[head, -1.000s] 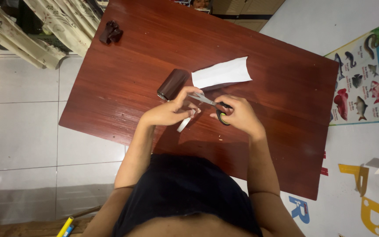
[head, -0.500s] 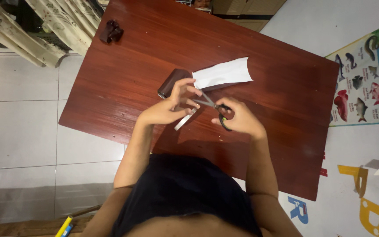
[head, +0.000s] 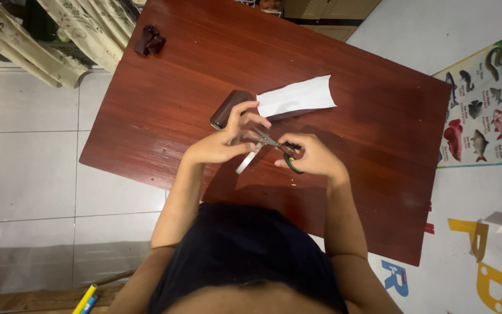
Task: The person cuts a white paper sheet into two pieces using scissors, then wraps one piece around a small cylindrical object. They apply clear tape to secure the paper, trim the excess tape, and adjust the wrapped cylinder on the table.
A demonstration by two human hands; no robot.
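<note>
My right hand (head: 312, 157) grips black-handled scissors (head: 274, 144), blades pointing left toward my left hand. My left hand (head: 223, 142) pinches a narrow white paper strip (head: 247, 160) that hangs down from its fingers, right at the scissor blades. Both hands hover over the middle of a dark red wooden table (head: 164, 93). Just beyond my left fingers lies a dark brown roll (head: 228, 107), with a loose white sheet (head: 296, 96) curling out from it to the right.
A small dark crumpled object (head: 148, 40) lies at the table's far left corner. Patterned curtain fabric (head: 59, 35) hangs left of the table. A colourful fish poster (head: 486, 104) and letter-printed mat (head: 489, 267) cover the floor on the right. White tiles lie to the left.
The scissors have closed further and shifted slightly left against the strip. My left fingers rose and spread near the brown roll. The strip stays hanging from my left hand.
</note>
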